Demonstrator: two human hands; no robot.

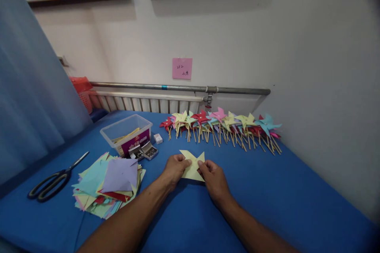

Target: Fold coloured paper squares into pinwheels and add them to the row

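A pale yellow paper square (193, 170), cut at its corners, is held between both hands over the blue cloth. My left hand (175, 168) pinches its left side with thumb and fingers. On the right side, my right hand (213, 176) grips the paper the same way, near a raised pointed flap. To the left lies a pile of coloured paper squares, topped by a purple sheet (120, 174). Small open boxes of metal pins (149, 150) stand beyond the pile. Finished paper pinwheels (230, 122) on wooden sticks lie in a row at the back.
Black-handled scissors (56, 180) lie at the left. A clear plastic tub (127, 127) holds wooden sticks, with a small white box (158, 138) beside it. Behind the blue-covered table (267, 197) are a radiator (148, 102) and pipe. A blue curtain (38, 79) hangs at the left.
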